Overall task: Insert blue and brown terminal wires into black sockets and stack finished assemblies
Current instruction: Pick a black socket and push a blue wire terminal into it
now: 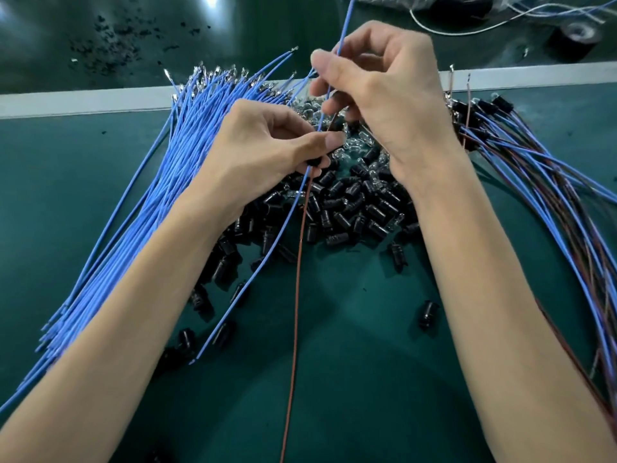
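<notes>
We take the pile of black sockets (350, 202) on the green mat (367, 362) as reference. Just above it, our left hand (267, 145) pinches one black socket (315, 162) between thumb and curled fingers. A brown wire (297, 279) and a blue wire (253, 279) hang from it. Our right hand (384, 95), above the pile, pinches an upright blue wire (340, 38); we cannot tell where its lower end seats. The blue wire bundle (167, 178) lies left of the pile, the finished assemblies (551, 195) right.

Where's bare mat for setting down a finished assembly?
Free: near green mat below the socket pile, crossed by the brown wire; also far left, between white strip and blue wire bundle. Crowded: socket pile, finished assemblies at right.
</notes>
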Demonstrator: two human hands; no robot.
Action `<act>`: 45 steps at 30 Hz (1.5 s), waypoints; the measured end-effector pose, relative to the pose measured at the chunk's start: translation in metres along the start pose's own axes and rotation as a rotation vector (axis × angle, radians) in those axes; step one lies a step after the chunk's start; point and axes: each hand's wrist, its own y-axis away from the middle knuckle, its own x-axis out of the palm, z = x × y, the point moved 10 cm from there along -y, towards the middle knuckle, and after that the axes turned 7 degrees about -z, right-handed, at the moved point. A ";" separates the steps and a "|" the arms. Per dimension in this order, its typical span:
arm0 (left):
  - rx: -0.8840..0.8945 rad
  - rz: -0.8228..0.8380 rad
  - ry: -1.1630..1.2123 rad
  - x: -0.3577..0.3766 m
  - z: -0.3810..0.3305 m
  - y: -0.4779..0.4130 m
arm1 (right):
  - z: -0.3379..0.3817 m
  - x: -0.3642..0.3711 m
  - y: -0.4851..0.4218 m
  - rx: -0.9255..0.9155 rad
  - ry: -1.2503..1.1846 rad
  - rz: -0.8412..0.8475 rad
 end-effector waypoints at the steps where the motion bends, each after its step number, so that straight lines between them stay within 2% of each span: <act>1: 0.002 -0.012 0.011 -0.001 0.000 0.000 | -0.001 0.002 0.000 0.000 0.015 0.020; 4: 0.014 -0.037 0.022 -0.004 0.001 -0.001 | -0.005 0.008 0.003 0.006 0.107 0.087; 9: 0.009 -0.004 -0.021 0.000 0.001 0.000 | 0.004 -0.004 -0.001 -0.048 0.018 -0.028; 14: 0.013 0.002 -0.068 0.000 0.007 -0.002 | -0.011 0.009 0.002 0.013 0.210 0.161; 19: 0.002 0.018 -0.083 -0.002 0.009 -0.002 | -0.003 -0.003 -0.004 -0.011 0.045 0.032; 23: 0.012 0.007 -0.093 -0.002 0.010 -0.003 | -0.011 0.012 0.002 -0.004 0.206 0.205; 25: 0.008 0.010 -0.099 -0.001 0.011 -0.003 | -0.009 0.012 0.002 -0.026 0.235 0.222; 27: 0.005 0.016 -0.107 -0.002 0.010 -0.004 | -0.006 0.005 -0.001 -0.038 0.205 0.180; 31: 0.015 0.041 -0.086 0.000 0.010 -0.004 | -0.007 -0.026 -0.012 -0.064 0.230 -0.016; 35: 0.029 0.077 -0.085 0.005 0.011 -0.003 | -0.019 -0.022 -0.010 -0.012 0.328 0.105; 39: 0.037 0.089 -0.080 0.007 0.013 -0.003 | -0.018 -0.029 -0.014 -0.037 0.316 0.070; 45: 0.024 0.074 -0.012 0.008 0.013 -0.004 | -0.023 -0.021 -0.010 -0.028 0.298 0.180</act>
